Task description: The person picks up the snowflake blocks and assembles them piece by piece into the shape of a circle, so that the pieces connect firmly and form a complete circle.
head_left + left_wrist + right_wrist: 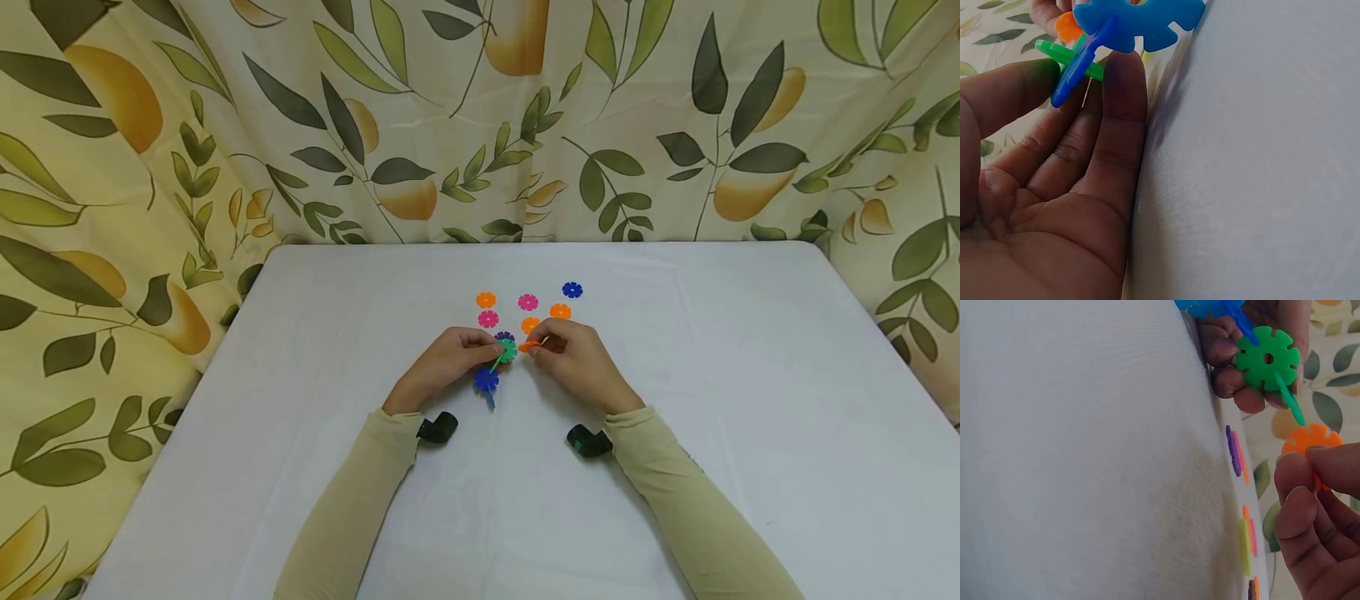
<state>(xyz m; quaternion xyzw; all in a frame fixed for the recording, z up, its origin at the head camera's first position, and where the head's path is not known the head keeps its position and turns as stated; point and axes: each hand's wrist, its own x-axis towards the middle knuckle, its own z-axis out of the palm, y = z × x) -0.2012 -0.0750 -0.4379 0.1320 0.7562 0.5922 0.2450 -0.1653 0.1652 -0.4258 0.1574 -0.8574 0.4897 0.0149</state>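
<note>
In the head view my left hand (448,364) pinches the upper end of a joined chain of notched plastic snowflake discs between thumb and fingers. Green discs (1254,365) are slotted together at that end, followed by a dark blue disc (486,381) and a lighter blue disc (1160,25) hanging lower. Just to the right, my right hand (576,357) pinches a single orange disc (1311,437) between thumb and fingertips. In the right wrist view the orange disc's edge is close to the outermost green disc. Both hands are above the white table (750,400).
Several loose discs lie beyond the hands: orange (481,299), pink (522,302), blue (566,290) and purple (504,336) among them. A yellow-green disc (1245,550) shows edge-on. A leaf-patterned curtain (480,125) hangs behind the table. Black wrist cameras (588,442) jut inward from both sleeves.
</note>
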